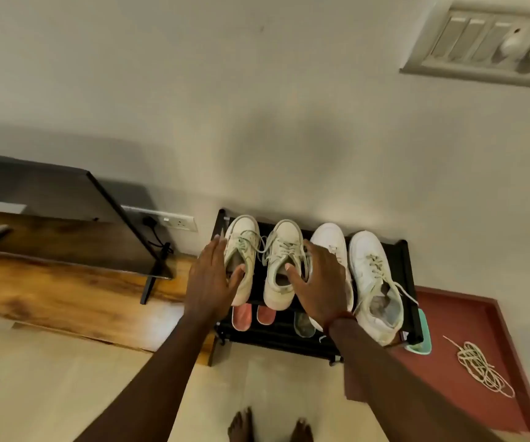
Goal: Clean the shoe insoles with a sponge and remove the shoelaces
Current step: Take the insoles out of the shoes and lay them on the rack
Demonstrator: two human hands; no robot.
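Rack (405, 266) full w/ shoes (370, 275); floor (257, 384) free

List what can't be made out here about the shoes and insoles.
Third shoe, head view: the right hand and wrist cover its opening and heel, so its laces are unreadable.
Pink insoles, head view: only their ends show; the shoes and the rack above hide the rest.
Teal insole: mostly behind the rack's corner and the rightmost shoe.
Left hand: whether it touches the leftmost shoe is unclear.
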